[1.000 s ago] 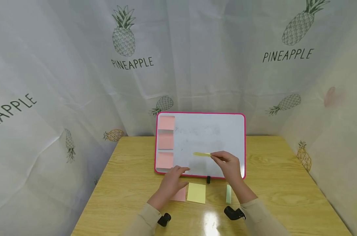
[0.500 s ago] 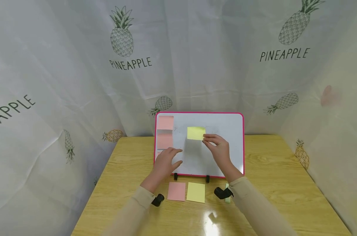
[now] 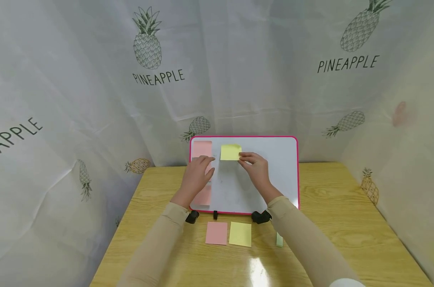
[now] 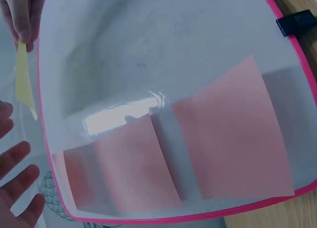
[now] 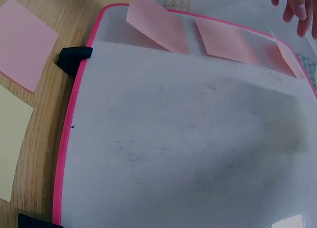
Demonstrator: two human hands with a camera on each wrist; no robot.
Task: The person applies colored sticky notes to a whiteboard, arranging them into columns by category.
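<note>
My right hand (image 3: 257,169) pinches the right edge of a yellow sticky note (image 3: 230,152) between thumb and fingers. The note hangs in front of the upper left part of a pink-edged whiteboard (image 3: 274,175); in the left wrist view the note (image 4: 23,82) appears apart from the board's surface. Down the board's left side run three pink sticky notes (image 4: 233,139), their lower edges lifting. Over the middle pink note, my left hand (image 3: 196,173) is held with fingers spread, grasping nothing. In the right wrist view, fingers of that left hand (image 5: 297,10) show at the top right.
On the wooden table (image 3: 324,223) before the board lie a pink note pad (image 3: 216,233) and a yellow note pad (image 3: 240,234). A pale green pad (image 3: 279,239) is partly behind the right sleeve. Black supports (image 5: 73,59) hold the board's lower edge. A pineapple-print curtain (image 3: 253,79) hangs behind.
My right hand has raised the yellow note up and left, turning it from edge-on to facing me. My left hand has moved up from the board's lower edge to the pink notes.
</note>
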